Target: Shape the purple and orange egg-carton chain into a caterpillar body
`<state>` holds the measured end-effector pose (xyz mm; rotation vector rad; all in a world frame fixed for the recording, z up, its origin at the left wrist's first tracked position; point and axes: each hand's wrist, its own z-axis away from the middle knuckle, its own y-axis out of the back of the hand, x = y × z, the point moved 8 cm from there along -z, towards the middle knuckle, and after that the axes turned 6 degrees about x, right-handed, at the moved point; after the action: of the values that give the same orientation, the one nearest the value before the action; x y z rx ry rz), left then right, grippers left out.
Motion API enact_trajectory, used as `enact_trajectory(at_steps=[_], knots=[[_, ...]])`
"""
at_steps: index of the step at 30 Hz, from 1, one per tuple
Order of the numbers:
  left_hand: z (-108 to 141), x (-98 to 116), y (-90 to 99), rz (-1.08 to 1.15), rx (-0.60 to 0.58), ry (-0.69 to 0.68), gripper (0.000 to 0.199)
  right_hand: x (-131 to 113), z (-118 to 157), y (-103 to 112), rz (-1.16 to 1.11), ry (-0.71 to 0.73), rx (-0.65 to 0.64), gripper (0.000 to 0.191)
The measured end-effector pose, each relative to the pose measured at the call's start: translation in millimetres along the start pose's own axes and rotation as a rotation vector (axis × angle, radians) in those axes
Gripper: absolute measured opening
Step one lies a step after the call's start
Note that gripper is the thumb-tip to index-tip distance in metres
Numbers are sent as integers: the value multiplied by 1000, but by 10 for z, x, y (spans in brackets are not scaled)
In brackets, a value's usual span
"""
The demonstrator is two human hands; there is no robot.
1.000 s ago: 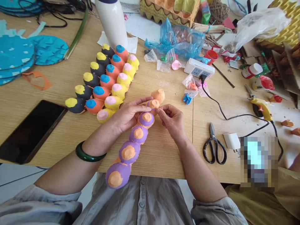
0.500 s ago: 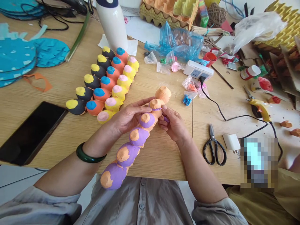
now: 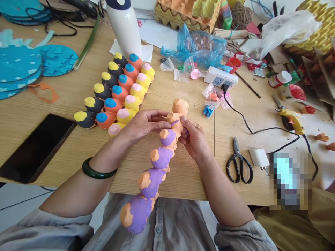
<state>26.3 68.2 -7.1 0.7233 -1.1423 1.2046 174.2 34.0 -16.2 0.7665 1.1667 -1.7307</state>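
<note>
Nearest, the lower end of a long orange moulded strip (image 3: pixel 161 157) juts past the near edge of the pale wooden table (image 3: pixel 193 181); compared with half a second ago, that end has swung nearer and to the right, and its orange tips now turn more to the left. It counts six bumps: four largely coated in purple, the fifth bearing one thin purple line, the farthest plain orange. The strip lies between the hands: the left hand (image 3: pixel 140 127) grasps the fifth bump from the left, while the right hand (image 3: pixel 197 139) grips it from the right, thumb against it, a small purple piece (image 3: pixel 186 132) showing at its fingers. To the right lies one pair of black-handled metal scissors (image 3: pixel 236 148); to the left, one flat black phone (image 3: pixel 38 148). Farther left stand three rows of six painted bumps (image 3: pixel 120 82), and beyond them one tall white bottle (image 3: pixel 124 33).
</note>
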Motion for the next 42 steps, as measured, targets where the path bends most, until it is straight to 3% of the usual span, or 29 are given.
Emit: enact_trajectory(at_steps=[3, 6, 17, 26, 32, 42], knots=[[-5, 39, 11, -72, 53, -68, 26, -20, 19, -18, -14, 32, -8, 67], [-3, 62, -12, -154, 30, -131, 26, -67, 45, -17, 18, 106, 2, 65], [17, 26, -46, -235, -39, -138, 34, -102, 73, 29, 185, 318, 65, 63], [98, 83, -157, -201, -70, -128, 31, -59, 53, 42, 260, 323, 72, 62], [77, 28, -182, -118, -79, -27, 24, -47, 37, 51, 236, 285, 93, 63], [52, -48, -172, -52, -43, -40, 40, -24, 54, 39, 286, 343, 69, 64]])
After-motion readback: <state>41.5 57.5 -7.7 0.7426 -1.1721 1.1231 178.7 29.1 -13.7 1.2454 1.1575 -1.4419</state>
